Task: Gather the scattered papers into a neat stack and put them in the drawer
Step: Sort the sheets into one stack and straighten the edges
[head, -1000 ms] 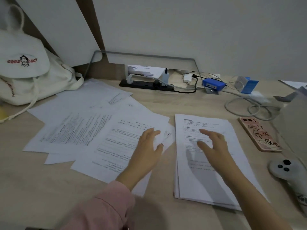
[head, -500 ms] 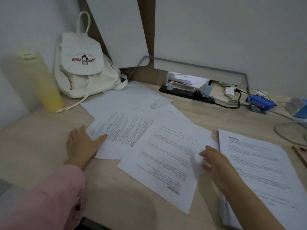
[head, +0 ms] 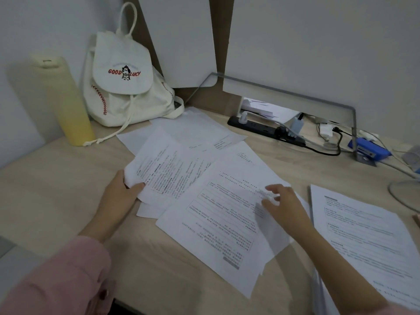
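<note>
the scattered papers (head: pixel 204 189) fan out on the counter (head: pixel 56 189) just in front of the backpack (head: pixel 122 87), loosely overlapped. the left hand (head: pixel 122 192) has its grip pinched on a sheet corner nearest the backpack. the right hand (head: pixel 284 205), farther from it, has its grip apart, fingers flat on the top sheet. dragging by that one corner could crease it, or shed lower sheets off the counter edge.

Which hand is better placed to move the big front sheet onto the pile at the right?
Probably the right hand: its fingers rest on the front sheet, with the pile just beside it. The left hand grips the left sheet, farther from the pile.
</note>
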`<action>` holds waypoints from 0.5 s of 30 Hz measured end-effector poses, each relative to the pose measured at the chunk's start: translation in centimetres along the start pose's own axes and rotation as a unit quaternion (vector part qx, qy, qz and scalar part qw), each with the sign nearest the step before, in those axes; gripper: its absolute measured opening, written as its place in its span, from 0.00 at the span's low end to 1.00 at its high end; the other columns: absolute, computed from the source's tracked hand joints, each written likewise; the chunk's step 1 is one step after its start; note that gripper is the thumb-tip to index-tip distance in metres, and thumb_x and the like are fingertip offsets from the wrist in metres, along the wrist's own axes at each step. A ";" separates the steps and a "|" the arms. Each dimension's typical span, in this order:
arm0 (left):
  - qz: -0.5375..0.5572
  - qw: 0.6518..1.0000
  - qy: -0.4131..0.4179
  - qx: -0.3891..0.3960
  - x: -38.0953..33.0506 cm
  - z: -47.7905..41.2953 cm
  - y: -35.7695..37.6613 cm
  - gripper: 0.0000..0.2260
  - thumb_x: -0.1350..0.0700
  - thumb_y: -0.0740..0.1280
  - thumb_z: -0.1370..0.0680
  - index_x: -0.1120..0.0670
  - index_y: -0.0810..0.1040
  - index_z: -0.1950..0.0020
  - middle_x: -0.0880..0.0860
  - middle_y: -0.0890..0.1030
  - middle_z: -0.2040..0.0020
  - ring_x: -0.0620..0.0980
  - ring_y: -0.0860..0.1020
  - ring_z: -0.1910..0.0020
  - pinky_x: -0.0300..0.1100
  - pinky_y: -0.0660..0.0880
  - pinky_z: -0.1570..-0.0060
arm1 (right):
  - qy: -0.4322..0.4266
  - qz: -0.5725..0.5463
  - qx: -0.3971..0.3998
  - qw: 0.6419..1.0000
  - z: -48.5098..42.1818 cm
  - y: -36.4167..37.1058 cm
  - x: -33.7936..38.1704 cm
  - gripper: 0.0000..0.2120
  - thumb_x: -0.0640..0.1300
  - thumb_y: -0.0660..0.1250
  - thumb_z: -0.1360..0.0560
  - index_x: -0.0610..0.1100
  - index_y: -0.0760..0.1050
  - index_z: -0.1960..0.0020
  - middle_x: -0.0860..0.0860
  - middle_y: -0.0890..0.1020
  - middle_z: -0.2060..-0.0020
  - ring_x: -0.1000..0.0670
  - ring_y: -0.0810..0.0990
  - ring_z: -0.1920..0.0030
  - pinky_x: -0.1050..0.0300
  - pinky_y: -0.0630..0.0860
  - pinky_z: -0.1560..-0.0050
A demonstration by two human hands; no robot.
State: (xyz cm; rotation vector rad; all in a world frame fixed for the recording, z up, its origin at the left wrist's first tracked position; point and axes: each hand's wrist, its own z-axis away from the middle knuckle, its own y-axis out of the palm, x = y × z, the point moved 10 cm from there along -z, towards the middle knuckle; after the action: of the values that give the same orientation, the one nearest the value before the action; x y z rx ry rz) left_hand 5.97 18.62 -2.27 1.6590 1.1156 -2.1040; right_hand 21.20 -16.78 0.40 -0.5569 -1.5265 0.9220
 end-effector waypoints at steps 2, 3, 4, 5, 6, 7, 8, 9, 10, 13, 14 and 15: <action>0.089 0.996 0.005 0.020 -0.9 1.4 -0.2 0.14 0.59 0.65 0.23 0.52 0.72 0.38 0.50 0.80 0.46 0.53 0.80 0.52 0.50 0.78 0.53 | -0.014 0.028 -0.010 0.999 -1.7 -0.3 0.5 0.21 0.47 0.66 0.25 0.44 0.68 0.33 0.43 0.69 0.34 0.45 0.73 0.41 0.53 0.71 0.45; 0.111 0.993 0.004 0.030 -1.2 2.1 -0.3 0.14 0.60 0.65 0.23 0.52 0.72 0.38 0.50 0.80 0.47 0.55 0.80 0.55 0.48 0.79 0.56 | -0.012 0.040 -0.009 0.999 -2.5 -0.4 0.5 0.24 0.48 0.67 0.26 0.44 0.66 0.32 0.42 0.68 0.33 0.43 0.71 0.37 0.52 0.70 0.43; 0.126 0.991 -0.001 0.041 -1.2 2.6 -0.5 0.14 0.61 0.65 0.23 0.53 0.72 0.38 0.50 0.81 0.48 0.56 0.80 0.58 0.48 0.79 0.59 | -0.009 0.055 -0.003 0.998 -3.3 -0.4 0.5 0.27 0.49 0.67 0.26 0.44 0.65 0.31 0.42 0.66 0.32 0.42 0.69 0.35 0.50 0.69 0.40; 0.139 0.989 -0.011 0.052 -1.0 3.1 -0.7 0.14 0.61 0.65 0.24 0.54 0.73 0.38 0.51 0.81 0.47 0.57 0.81 0.59 0.46 0.79 0.62 | -0.007 0.071 0.009 0.997 -4.0 -0.2 0.4 0.30 0.51 0.68 0.27 0.44 0.62 0.29 0.42 0.65 0.31 0.42 0.66 0.33 0.49 0.67 0.38; 0.149 0.987 -0.021 0.062 -0.6 3.5 -0.9 0.14 0.62 0.66 0.24 0.55 0.74 0.39 0.52 0.82 0.47 0.56 0.81 0.61 0.44 0.80 0.65 | -0.004 0.086 0.028 0.996 -4.7 0.0 0.3 0.33 0.52 0.69 0.28 0.43 0.60 0.28 0.42 0.64 0.29 0.41 0.64 0.31 0.48 0.66 0.36; 0.158 0.984 -0.032 0.069 -0.2 3.8 -1.0 0.14 0.62 0.66 0.25 0.56 0.74 0.40 0.53 0.82 0.48 0.54 0.82 0.62 0.41 0.80 0.67 | 0.000 0.102 0.052 0.993 -5.2 0.5 0.1 0.36 0.54 0.69 0.28 0.43 0.58 0.27 0.42 0.63 0.29 0.41 0.62 0.30 0.47 0.64 0.34; 0.167 0.982 -0.042 0.071 0.2 4.0 -1.1 0.13 0.63 0.66 0.25 0.56 0.75 0.41 0.52 0.82 0.49 0.52 0.83 0.64 0.39 0.80 0.69 | 0.004 0.118 0.078 0.990 -5.6 1.0 -0.2 0.39 0.55 0.69 0.29 0.43 0.56 0.26 0.42 0.62 0.28 0.41 0.61 0.29 0.46 0.63 0.33; 0.175 0.981 -0.055 0.067 0.7 4.2 -1.2 0.11 0.63 0.65 0.25 0.57 0.75 0.42 0.52 0.82 0.50 0.50 0.83 0.66 0.37 0.80 0.70 | 0.007 0.137 0.100 0.986 -5.9 1.4 -0.5 0.40 0.57 0.69 0.29 0.44 0.54 0.25 0.42 0.61 0.28 0.41 0.60 0.28 0.45 0.62 0.32; 0.185 0.979 -0.067 0.060 1.1 4.2 -1.1 0.10 0.63 0.65 0.24 0.57 0.75 0.43 0.51 0.82 0.52 0.51 0.82 0.66 0.35 0.79 0.71 | 0.008 0.158 0.115 0.981 -6.3 1.6 -0.7 0.41 0.59 0.69 0.30 0.43 0.54 0.25 0.42 0.61 0.28 0.41 0.59 0.28 0.46 0.61 0.32; 0.213 0.972 -0.095 0.040 1.7 4.4 -0.5 0.08 0.60 0.63 0.22 0.57 0.74 0.43 0.51 0.80 0.53 0.52 0.80 0.57 0.33 0.79 0.71 | -0.003 0.225 0.120 0.967 -7.1 1.3 -0.8 0.43 0.63 0.68 0.32 0.43 0.57 0.27 0.42 0.63 0.30 0.40 0.61 0.30 0.48 0.61 0.32; 0.219 0.970 -0.100 0.031 1.9 4.4 -0.4 0.07 0.59 0.62 0.22 0.57 0.75 0.44 0.51 0.81 0.53 0.52 0.80 0.55 0.33 0.78 0.72 | -0.002 0.237 0.118 0.964 -7.3 1.1 -0.8 0.42 0.64 0.67 0.32 0.42 0.59 0.27 0.41 0.65 0.31 0.40 0.62 0.31 0.48 0.62 0.33; 0.224 0.969 -0.105 0.020 2.1 4.4 -0.3 0.06 0.58 0.62 0.22 0.56 0.76 0.47 0.51 0.81 0.54 0.51 0.80 0.55 0.32 0.77 0.72 | 0.005 0.236 0.116 0.965 -7.5 1.0 -1.0 0.42 0.65 0.68 0.33 0.42 0.61 0.29 0.42 0.67 0.33 0.41 0.64 0.32 0.49 0.63 0.34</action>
State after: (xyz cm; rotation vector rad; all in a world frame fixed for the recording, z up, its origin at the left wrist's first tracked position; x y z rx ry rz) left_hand 1.87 16.36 -3.75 1.4872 0.5706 -1.9528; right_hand 28.49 -15.24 -1.14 -0.7691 -1.2715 1.4383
